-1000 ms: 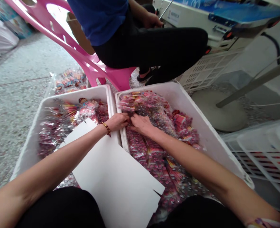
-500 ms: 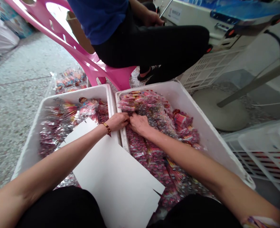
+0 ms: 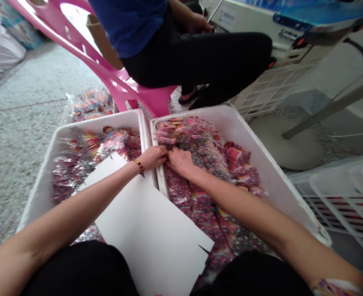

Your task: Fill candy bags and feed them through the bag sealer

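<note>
My left hand (image 3: 153,157) reaches across the inner rim of the right white bin (image 3: 247,144), its fingers curled closed. Touching it almost fingertip to fingertip, my right hand (image 3: 180,161) is bent over the packets with its fingers also closed. Whatever the fingers pinch is hidden beneath them. Around the hands lie rows of clear plastic packets (image 3: 200,205) with pink printed contents, heaped higher at the bin's far end. A white card sheet (image 3: 144,230) with notched edges lies under my left forearm, across both bins and between my knees.
The left white bin (image 3: 50,150) holds more shiny packets. Beyond the bins, a person (image 3: 194,61) in black trousers sits on a pink plastic chair (image 3: 116,82). To the right stand a pole on a round base (image 3: 288,142) and a white slatted crate (image 3: 338,197).
</note>
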{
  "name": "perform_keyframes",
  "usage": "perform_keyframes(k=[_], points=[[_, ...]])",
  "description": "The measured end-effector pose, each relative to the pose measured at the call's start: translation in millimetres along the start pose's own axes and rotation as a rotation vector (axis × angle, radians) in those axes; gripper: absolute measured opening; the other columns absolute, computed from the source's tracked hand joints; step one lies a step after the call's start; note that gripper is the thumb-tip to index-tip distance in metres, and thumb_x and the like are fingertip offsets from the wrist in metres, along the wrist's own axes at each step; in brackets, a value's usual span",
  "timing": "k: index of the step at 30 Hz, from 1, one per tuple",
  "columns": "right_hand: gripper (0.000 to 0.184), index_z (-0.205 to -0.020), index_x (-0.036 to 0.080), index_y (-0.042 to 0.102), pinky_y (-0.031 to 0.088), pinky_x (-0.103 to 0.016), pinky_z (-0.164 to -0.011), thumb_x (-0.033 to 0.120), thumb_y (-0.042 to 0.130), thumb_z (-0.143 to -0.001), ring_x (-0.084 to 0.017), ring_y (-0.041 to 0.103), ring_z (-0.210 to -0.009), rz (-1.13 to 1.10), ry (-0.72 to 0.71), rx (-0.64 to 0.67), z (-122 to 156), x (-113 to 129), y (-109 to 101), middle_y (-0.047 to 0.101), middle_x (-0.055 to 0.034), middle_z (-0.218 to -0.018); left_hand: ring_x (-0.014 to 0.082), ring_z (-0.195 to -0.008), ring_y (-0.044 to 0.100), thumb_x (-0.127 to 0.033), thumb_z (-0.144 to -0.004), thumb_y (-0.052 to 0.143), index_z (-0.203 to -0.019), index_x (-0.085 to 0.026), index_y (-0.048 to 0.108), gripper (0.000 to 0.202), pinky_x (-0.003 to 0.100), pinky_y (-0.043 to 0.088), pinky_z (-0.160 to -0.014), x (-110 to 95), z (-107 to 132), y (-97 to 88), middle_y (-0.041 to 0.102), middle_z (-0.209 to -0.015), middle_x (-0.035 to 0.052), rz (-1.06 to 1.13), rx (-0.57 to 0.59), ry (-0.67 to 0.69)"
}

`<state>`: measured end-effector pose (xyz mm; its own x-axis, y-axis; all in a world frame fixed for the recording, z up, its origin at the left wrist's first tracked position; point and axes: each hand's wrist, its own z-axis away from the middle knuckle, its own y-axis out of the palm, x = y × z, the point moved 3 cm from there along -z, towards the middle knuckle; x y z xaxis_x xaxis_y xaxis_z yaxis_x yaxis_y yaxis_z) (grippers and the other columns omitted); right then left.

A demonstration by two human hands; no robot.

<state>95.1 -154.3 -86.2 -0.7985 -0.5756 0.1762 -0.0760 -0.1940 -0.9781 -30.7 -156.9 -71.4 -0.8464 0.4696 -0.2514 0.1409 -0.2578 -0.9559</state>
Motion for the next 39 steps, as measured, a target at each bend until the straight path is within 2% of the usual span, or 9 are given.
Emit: perform_keyframes(k=[5,7,10,15,21,25,28,35,39], points=[[0.039,-0.109,0.023,0.061,0.047,-0.032,-0.078,0.055,0.049,-0.090,-0.024,0.062,-0.100,-0.137,-0.153,0.137,1.7,-20.2,-12.6,0.062,-0.0069,-0.112,0.0164,-0.080,0.061,-0.017,-0.082,0.051,-0.083,-0.016,0.067,0.016,0.026,0.045,-0.073,3.5,0.2,-0.3,0.064,-0.086,0.0050,0.072,-0.006,0.005],[0.036,-0.111,0.023,0.059,0.045,-0.030,-0.079,0.051,0.054,-0.088,-0.022,0.060,-0.103,-0.154,-0.228,0.165,6.3,-27.1,-17.2,0.061,-0.0052,-0.114,0.0164,-0.081,0.061,-0.019,-0.083,0.052,-0.084,-0.016,0.067,0.016,0.026,0.045,-0.075,4.2,0.2,-0.8,0.065,-0.087,0.0050,0.084,-0.014,0.019],[0.031,-0.113,0.022,0.058,0.043,-0.029,-0.080,0.041,0.056,-0.089,-0.021,0.058,-0.104,-0.102,-0.262,0.107,12.1,-32.1,-18.0,0.059,-0.0057,-0.118,0.0162,-0.080,0.060,-0.019,-0.083,0.051,-0.084,-0.016,0.067,0.016,0.026,0.045,-0.074,3.9,0.5,-0.9,0.064,-0.087,0.0049,0.074,-0.014,0.032],[0.025,-0.102,0.027,0.063,0.041,-0.027,-0.076,0.044,0.046,-0.094,-0.018,0.059,-0.100,-0.167,-0.243,0.097,8.8,-34.7,-10.2,0.062,-0.0003,-0.114,0.0167,-0.080,0.060,-0.020,-0.085,0.051,-0.084,-0.016,0.066,0.016,0.026,0.044,-0.073,4.0,1.5,1.0,0.063,-0.087,0.0053,0.059,-0.002,0.025],[0.029,-0.105,0.025,0.062,0.041,-0.029,-0.073,0.036,0.037,-0.097,-0.020,0.061,-0.097,-0.124,-0.152,0.021,3.9,-36.0,-5.3,0.065,-0.0026,-0.111,0.0181,-0.081,0.060,-0.039,-0.085,0.059,-0.088,-0.015,0.064,0.025,0.027,0.045,-0.072,2.9,2.8,0.7,0.062,-0.092,0.0059,0.034,-0.005,0.045],[0.031,-0.109,0.025,0.060,0.041,-0.030,-0.074,0.037,0.034,-0.099,-0.020,0.062,-0.096,-0.110,-0.130,0.016,5.2,-35.6,-4.0,0.064,-0.0034,-0.113,0.0181,-0.083,0.060,-0.024,-0.085,0.056,-0.088,-0.016,0.064,0.012,0.027,0.044,-0.074,1.8,1.6,1.1,0.062,-0.091,0.0057,0.001,-0.007,0.016],[0.028,-0.105,0.025,0.061,0.041,-0.029,-0.074,0.040,0.038,-0.098,-0.020,0.061,-0.099,-0.140,-0.174,0.038,5.0,-36.0,-6.3,0.065,-0.0022,-0.112,0.0170,-0.080,0.060,-0.017,-0.084,0.052,-0.085,-0.016,0.064,0.012,0.026,0.044,-0.073,1.3,1.0,1.0,0.062,-0.089,0.0052,0.001,-0.001,0.006],[0.029,-0.108,0.023,0.059,0.042,-0.031,-0.072,0.035,0.034,-0.098,-0.021,0.064,-0.093,-0.062,-0.117,-0.005,6.9,-32.7,-6.8,0.065,-0.0044,-0.115,0.0185,-0.083,0.060,-0.034,-0.085,0.058,-0.091,-0.016,0.063,0.020,0.028,0.045,-0.074,0.1,1.8,-2.8,0.062,-0.094,0.0063,0.014,0.020,0.022],[0.029,-0.109,0.023,0.057,0.042,-0.031,-0.070,0.036,0.033,-0.099,-0.021,0.064,-0.092,-0.059,-0.080,-0.030,7.1,-31.9,-4.0,0.065,-0.0047,-0.114,0.0187,-0.082,0.060,-0.023,-0.082,0.057,-0.088,-0.016,0.062,0.011,0.028,0.044,-0.073,-1.9,0.5,-2.0,0.062,-0.092,0.0059,-0.051,0.026,-0.020]])
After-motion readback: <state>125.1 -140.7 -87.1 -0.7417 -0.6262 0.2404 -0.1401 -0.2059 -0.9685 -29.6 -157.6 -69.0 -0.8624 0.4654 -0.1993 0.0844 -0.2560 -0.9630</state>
